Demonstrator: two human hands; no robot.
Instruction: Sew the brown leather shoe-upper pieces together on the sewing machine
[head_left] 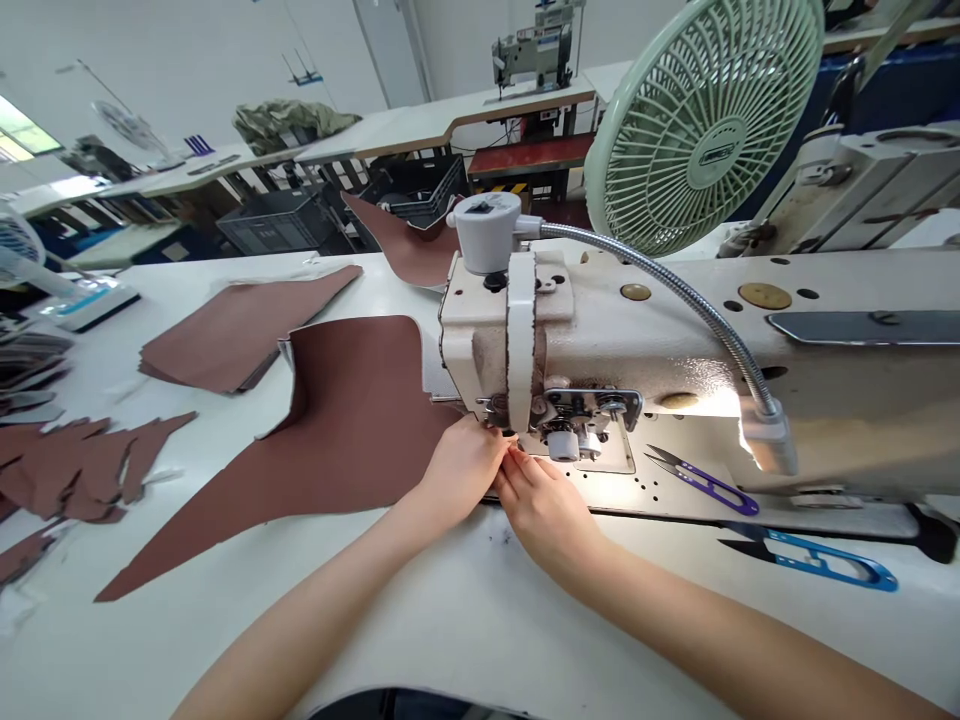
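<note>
A large brown leather piece (pixel 330 440) lies on the white table, its right edge reaching the needle area of the cream sewing machine (pixel 600 340). My left hand (pixel 461 470) rests on that edge of the leather, fingers bent and pressed together close to the presser foot (pixel 559 440). My right hand (pixel 544 505) is right beside it, fingertips pinched at the same edge under the machine head. The needle itself is hidden behind the machine's front.
More brown cut pieces lie in a stack (pixel 240 325) behind and in a pile (pixel 75 465) at the left. Purple thread snips (pixel 705 480) and blue snips (pixel 817 560) sit right of the needle plate. A green fan (pixel 701 120) stands behind the machine.
</note>
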